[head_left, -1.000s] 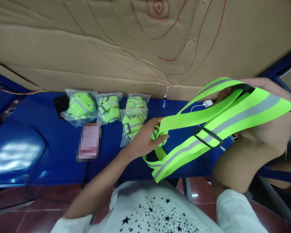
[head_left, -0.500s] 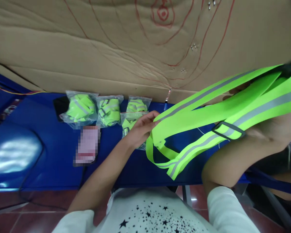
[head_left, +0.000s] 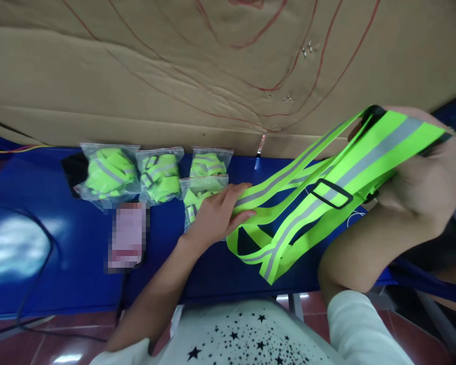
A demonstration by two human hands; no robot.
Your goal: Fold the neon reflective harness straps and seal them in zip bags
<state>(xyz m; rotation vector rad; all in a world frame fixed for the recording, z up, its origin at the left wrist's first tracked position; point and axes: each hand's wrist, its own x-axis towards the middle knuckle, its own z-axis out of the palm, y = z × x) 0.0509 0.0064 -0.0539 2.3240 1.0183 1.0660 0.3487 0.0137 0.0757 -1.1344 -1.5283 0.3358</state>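
Observation:
A neon green reflective strap vest point(head_left: 307, 203) with grey stripes and black buckles hangs stretched between my two hands above a blue table point(head_left: 79, 243). My left hand point(head_left: 216, 215) pinches its lower end over the table's middle. Raised at the right, my right hand point(head_left: 421, 177) is closed around the vest's upper end. The vest's loops dangle to the table's front edge.
Several clear bags of folded green vests point(head_left: 152, 175) lie in a row at the table's back, with a pink blurred card point(head_left: 127, 235) in front of them. A large cardboard sheet point(head_left: 213, 66) with red lines stands behind. A white charger cable lies under the vest.
My right hand has lowered and drawn the vest's upper end closer in. My left hand has shifted slightly left and down, keeping its hold on the strap.

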